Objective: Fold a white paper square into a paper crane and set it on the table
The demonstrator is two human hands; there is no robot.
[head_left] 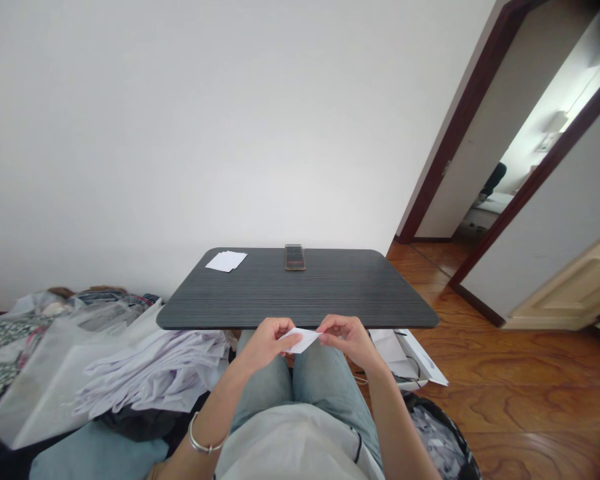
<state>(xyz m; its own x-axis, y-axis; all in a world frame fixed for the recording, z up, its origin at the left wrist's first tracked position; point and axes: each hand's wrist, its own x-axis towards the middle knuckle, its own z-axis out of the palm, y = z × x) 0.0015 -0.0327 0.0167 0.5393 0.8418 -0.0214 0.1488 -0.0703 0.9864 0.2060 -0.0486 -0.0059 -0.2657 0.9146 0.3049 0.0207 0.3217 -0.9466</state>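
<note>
A small folded piece of white paper (303,339) is pinched between both my hands above my lap, just in front of the near edge of a dark grey table (330,293). My left hand (265,341) grips its left end with curled fingers; a silver bangle sits on that wrist. My right hand (345,335) pinches the right end. On the table's far side lie a small stack of white paper sheets (226,261) at the left and a dark phone (295,257) near the middle.
To my left lies a heap of white clothes and plastic bags (130,373). At my right knee stands a dark bin with scraps (437,433), and white papers (410,360) lie under the table. Wooden floor and an open doorway (510,187) are on the right.
</note>
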